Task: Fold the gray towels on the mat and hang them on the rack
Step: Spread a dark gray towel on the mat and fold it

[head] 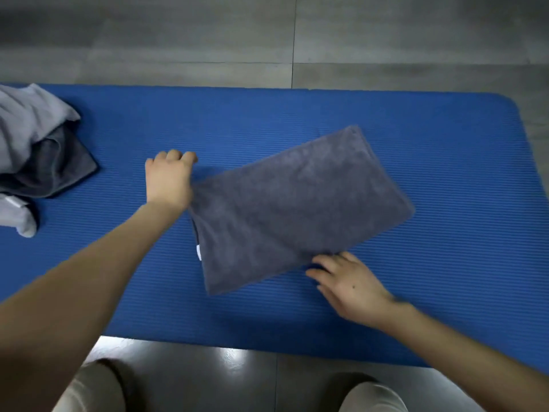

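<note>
now left hand point(169, 179) grips a corner of gray towel point(297, 209); right hand point(353, 288), fingers point(326, 264) straight, touches its edge.

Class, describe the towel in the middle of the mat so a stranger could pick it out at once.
Find the blue mat on the gray floor. Near its middle, between the left hand and right hand, lies a dark gray towel. Unlike the crumpled pile of towels at the mat's left end, it is one flat, folded rectangle.
</note>
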Demonstrator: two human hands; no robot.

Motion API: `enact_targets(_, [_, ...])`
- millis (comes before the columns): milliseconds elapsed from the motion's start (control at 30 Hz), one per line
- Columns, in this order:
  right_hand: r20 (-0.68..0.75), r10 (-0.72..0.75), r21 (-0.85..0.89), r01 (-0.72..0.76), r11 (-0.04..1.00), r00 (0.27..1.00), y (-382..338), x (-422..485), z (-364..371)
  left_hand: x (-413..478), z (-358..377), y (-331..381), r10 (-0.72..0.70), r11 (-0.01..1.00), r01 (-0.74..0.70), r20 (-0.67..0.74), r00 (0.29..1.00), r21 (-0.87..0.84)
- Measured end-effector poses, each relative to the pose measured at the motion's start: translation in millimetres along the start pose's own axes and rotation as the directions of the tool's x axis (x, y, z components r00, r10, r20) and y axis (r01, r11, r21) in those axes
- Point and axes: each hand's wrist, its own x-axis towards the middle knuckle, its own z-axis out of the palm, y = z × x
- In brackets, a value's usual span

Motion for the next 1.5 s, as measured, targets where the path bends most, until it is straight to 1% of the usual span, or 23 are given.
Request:
enact_targets(67, [-0.047, -0.01, -0.015, 0.009, 1.0, 0.999, -5.9, 9.4, -2.3, -4.9, 1.5, 8.2, 0.058, 0.998, -0.059, -0.041, 0.998, -0.034])
enact_targets(100, [-0.076, 0.021, -0.041, -0.025, 0.999, 0.997, 0.2, 12.9, -5.1, -19.0, 4.1, 18.3, 0.161, 0.984, -0.165, -0.056, 0.985, -0.068])
enact_targets(200, [-0.088, 0.167, -0.172, -0.18, 0.969, 0.982, 40.8, 14.6, -12.8, -83.1, 20.8, 52.7, 0.533, 0.826, -0.532, -0.05, 0.845, -0.188])
enact_targets(267, [0.009, 0.233, -0.249, -0.224, 0.942, 0.972, 66.2, 9.0, -18.4, -116.8, 36.3, 59.3, 0.633, 0.769, -0.614, 0.073, 0.771, -0.179])
enact_targets(333, [0.114, 0.25, -0.282, -0.21, 0.936, 0.961, 80.3, 1.5, -21.5, -132.0, 51.0, 53.3, 0.648, 0.759, -0.648, 0.163, 0.744, -0.065])
enact_targets(400, [0.138, 0.229, -0.321, -0.175, 0.931, 0.964, 86.4, -4.6, -20.1, -135.9, 55.0, 44.0, 0.64, 0.758, -0.652, 0.188, 0.745, 0.005])
enact_targets(500, [0.038, 0.2, -0.344, -0.175, 0.922, 0.979, 90.1, -6.5, -18.0, -131.8, 54.4, 25.0, 0.616, 0.786, -0.617, 0.127, 0.778, -0.037])
enact_targets(600, [-0.09, 0.16, -0.273, -0.178, 0.945, 0.983, 80.0, -14.0, -18.8, -126.8, 43.7, 7.6, 0.629, 0.778, -0.619, 0.171, 0.759, -0.113])
enact_targets(700, [-0.069, 0.008, -0.175, -0.02, 0.984, 0.998, 43.6, -36.1, -18.2, -118.1, 33.2, -20.1, 0.591, 0.805, -0.572, 0.31, 0.745, -0.16])
enact_targets(733, [-0.035, -0.021, -0.168, 0.015, 0.986, 0.999, 32.5, -46.5, -17.3, -117.0, 30.1, -28.7, 0.62, 0.783, -0.599, 0.283, 0.732, -0.167])
enact_targets(833, [0.064, 0.069, -0.24, -0.052, 0.969, 0.996, 25.1, -75.4, -14.0, -114.8, 28.0, -46.6, 0.706, 0.699, -0.713, 0.212, 0.675, -0.058])
enact_targets(900, [0.04, 0.185, -0.233, -0.171, 0.957, 0.982, 29.4, -84.6, -15.6, -118.1, 28.7, -46.6, 0.733, 0.661, -0.75, 0.217, 0.645, -0.002])
enact_targets(933, [0.036, 0.236, -0.187, -0.226, 0.956, 0.971, 30.6, -86.7, -18.3, -119.9, 26.6, -43.2, 0.713, 0.68, -0.733, 0.254, 0.653, -0.027])
enact_targets(1000, [0.066, 0.299, -0.049, -0.296, 0.954, 0.952, 28.0, -86.7, -28.9, -119.0, 14.7, -37.1, 0.583, 0.787, -0.615, 0.402, 0.706, -0.06])
enact_targets(1067, [0.291, 0.385, 0.149, -0.439, 0.886, 0.876, 28.2, -86.0, -45.8, -106.7, 1.4, -34.7, 0.413, 0.892, -0.442, 0.568, 0.712, -0.095])
enact_targets(1100, [0.449, 0.403, 0.247, -0.544, 0.802, 0.798, 31.9, -85.8, -54.0, -98.0, -5.8, -33.9, 0.363, 0.929, -0.32, 0.633, 0.684, -0.186])
enact_targets(1133, [0.569, 0.387, 0.362, -0.644, 0.674, 0.725, 36.2, -85.0, -62.1, -87.6, -14.5, -34.3, 0.332, 0.938, -0.154, 0.68, 0.653, -0.309])
enact_targets(1167, [0.621, 0.365, 0.458, -0.699, 0.549, 0.693, 42.7, -82.8, -68.3, -77.8, -21.3, -37.8, 0.325, 0.902, 0.009, 0.694, 0.643, -0.431])
enact_targets(1233, [0.545, 0.443, 0.601, -0.7, 0.384, 0.711, 55.9, -75.0, -80.9, -60.9, -30.3, -45.3, 0.314, 0.769, 0.234, 0.671, 0.672, -0.595])
enact_targets(1333, [0.409, 0.608, 0.759, -0.624, 0.187, 0.68, 70.1, -58.9, -98.2, -43.7, -34.1, -40.7, 0.23, 0.508, 0.421, 0.59, 0.774, -0.751])
enact_targets(1400, [0.351, 0.702, 0.782, -0.606, 0.144, 0.62, 83.4, -45.1, -100.6, -30.4, -27.4, -28.0, 0.102, 0.344, 0.463, 0.523, 0.846, -0.817])
enact_targets(1433, [0.332, 0.732, 0.784, -0.605, 0.137, 0.596, 90.5, -37.2, -100.2, -23.9, -20.9, -21.8, 0.036, 0.301, 0.473, 0.506, 0.862, -0.828])
enact_targets(1500, [0.311, 0.764, 0.777, -0.614, 0.139, 0.566, 103.9, -21.5, -94.6, -11.5, -6.9, -9.9, -0.062, 0.31, 0.476, 0.482, 0.874, -0.823])
